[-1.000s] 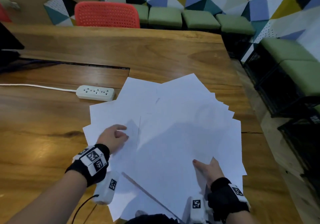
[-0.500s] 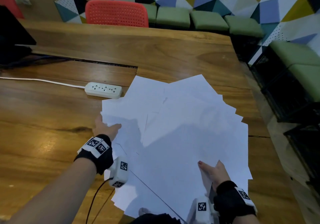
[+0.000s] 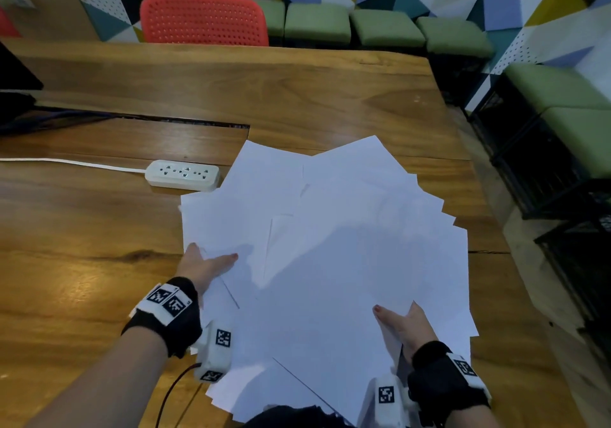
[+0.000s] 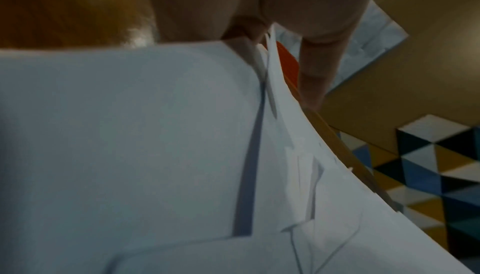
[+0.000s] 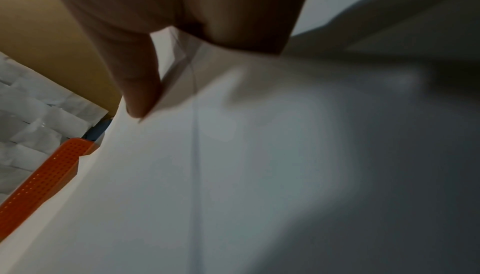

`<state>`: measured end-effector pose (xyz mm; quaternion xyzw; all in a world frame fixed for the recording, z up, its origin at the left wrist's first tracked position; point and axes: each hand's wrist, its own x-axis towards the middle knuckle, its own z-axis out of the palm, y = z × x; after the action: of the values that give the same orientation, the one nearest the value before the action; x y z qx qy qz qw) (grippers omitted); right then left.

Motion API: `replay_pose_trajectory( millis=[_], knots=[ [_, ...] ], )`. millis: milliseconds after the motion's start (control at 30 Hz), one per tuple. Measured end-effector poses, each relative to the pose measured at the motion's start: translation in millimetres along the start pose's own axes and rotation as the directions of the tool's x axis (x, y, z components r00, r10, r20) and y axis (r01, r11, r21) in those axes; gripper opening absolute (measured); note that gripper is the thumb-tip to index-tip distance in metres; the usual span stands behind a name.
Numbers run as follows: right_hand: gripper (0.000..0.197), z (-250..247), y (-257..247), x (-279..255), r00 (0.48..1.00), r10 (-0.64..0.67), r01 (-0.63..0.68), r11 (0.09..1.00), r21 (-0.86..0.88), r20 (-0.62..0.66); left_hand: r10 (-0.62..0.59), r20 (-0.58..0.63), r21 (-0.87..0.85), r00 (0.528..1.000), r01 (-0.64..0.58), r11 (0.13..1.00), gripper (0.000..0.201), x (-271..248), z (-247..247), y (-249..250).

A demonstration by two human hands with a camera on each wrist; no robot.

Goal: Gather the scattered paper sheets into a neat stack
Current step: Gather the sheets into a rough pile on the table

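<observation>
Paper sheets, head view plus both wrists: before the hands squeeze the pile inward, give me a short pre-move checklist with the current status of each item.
1. Left hand on the paper sheets: ok; thumb lies on top at the pile's left edge, fingers tucked under it.
2. Right hand on the sheets: ok; thumb on top near the pile's near right, fingers hidden beneath.
3. Sheets aligned: not ok; corners fan out in many directions.
4. Power strip out of the sweep path: not ok; it sits against the pile's far left corner.
5. Sheets fully on the wooden table: cannot tell; the near edge is hidden below the frame.
6. Any sheet creased: cannot tell.
</observation>
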<state>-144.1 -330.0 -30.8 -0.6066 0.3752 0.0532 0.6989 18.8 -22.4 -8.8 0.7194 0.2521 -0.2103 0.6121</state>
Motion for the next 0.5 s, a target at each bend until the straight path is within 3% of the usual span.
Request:
replay_pose_trajectory(
  millis=[100,200,367,500],
  knots=[
    [0.024,2,-3,-1,1.000,-0.011,0.011,1.000,0.002,0.004,0.086,0.103,0.202,0.991,-0.106,0.974,0.075,-9,8,-1],
    [0.022,2,-2,-1,1.000,-0.014,0.014,1.000,-0.010,-0.011,0.213,0.062,0.305,0.975,-0.222,0.926,0.057,-14,12,0],
    [0.023,3,-1,-4,0.999,-0.017,0.017,1.000,0.003,-0.031,0.329,-0.023,0.318,0.944,-0.306,0.898,0.042,-20,4,15],
    [0.052,5,-4,-6,0.997,-0.027,0.029,0.999,0.035,-0.069,0.397,-0.028,0.273,0.917,-0.375,0.886,0.037,-24,1,35]
  ],
)
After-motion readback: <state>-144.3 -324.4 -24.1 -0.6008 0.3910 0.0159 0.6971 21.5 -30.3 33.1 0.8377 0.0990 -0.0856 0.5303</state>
